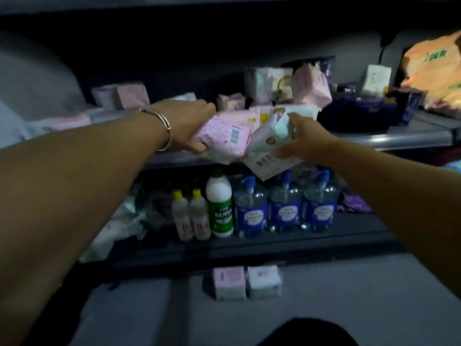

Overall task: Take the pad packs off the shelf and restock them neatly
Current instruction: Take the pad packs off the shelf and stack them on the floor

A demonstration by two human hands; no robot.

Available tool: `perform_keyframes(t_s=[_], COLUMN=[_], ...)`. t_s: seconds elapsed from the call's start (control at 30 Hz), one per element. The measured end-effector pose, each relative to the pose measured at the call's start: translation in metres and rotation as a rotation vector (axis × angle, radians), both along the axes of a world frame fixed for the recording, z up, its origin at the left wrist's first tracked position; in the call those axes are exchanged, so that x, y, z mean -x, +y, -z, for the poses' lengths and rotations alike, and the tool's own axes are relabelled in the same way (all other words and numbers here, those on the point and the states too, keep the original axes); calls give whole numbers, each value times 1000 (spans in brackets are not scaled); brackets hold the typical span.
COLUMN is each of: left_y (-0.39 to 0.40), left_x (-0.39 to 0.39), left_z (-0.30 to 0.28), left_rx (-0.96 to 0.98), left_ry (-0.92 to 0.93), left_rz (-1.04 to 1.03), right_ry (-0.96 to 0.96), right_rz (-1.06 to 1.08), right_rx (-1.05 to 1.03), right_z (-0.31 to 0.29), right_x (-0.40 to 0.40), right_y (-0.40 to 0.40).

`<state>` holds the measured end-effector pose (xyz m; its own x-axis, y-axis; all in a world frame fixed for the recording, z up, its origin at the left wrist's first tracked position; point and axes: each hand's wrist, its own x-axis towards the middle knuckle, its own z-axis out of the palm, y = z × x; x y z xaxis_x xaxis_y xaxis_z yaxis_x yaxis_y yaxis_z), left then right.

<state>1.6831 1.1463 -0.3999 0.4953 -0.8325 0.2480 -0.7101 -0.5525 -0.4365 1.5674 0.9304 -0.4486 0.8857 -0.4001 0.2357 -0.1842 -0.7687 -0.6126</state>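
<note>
My left hand (pixel 189 123) grips a pink pad pack (pixel 222 138) with a barcode, held just in front of the upper shelf edge (pixel 389 139). My right hand (pixel 306 138) holds a white and pale green pad pack (pixel 267 156), tilted, touching the pink one. Behind both hands, several pink and white pad packs (pixel 311 87) lie jumbled on the upper shelf. Two small packs, one pink (pixel 229 283) and one white (pixel 264 282), stand side by side on the grey floor below.
The lower shelf holds two small yellow-capped bottles (pixel 190 216), a white and green bottle (pixel 220 203) and three blue pump bottles (pixel 285 208). Dark blue packs (pixel 369 108) and an orange bag (pixel 434 71) sit at the upper right. White wrapped packs (pixel 117 226) lie at the lower left.
</note>
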Motion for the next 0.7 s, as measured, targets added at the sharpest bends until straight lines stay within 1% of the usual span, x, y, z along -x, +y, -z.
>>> perform_keyframes(t_s=[0.07,0.17,0.27,0.37,0.43,0.6,0.7], left_y=[-1,0,0,-10,-18,-33,-36], left_x=[7,2,-10,-20,-29,-54,-60], left_z=[32,91,157,216,251,334,371], left_rx=[11,-25,-33,-65,-66,-68,-68], left_ry=[143,352,496,610,686,807,840], left_rz=[1,-15,-73,-119,-133,-211,-276], right_ry=[97,239,358,448,487,526,499], right_rz=[25,37,12,21,54,114,147], right_rx=[-39,-84,-81,-127,-182,-411,-532], right_z=[31,84,137,193,231,307,345], right_x=[9,11,3,-3,-6,-17,-28], right_y=[0,-1,-3,-10,-18,-37,-43])
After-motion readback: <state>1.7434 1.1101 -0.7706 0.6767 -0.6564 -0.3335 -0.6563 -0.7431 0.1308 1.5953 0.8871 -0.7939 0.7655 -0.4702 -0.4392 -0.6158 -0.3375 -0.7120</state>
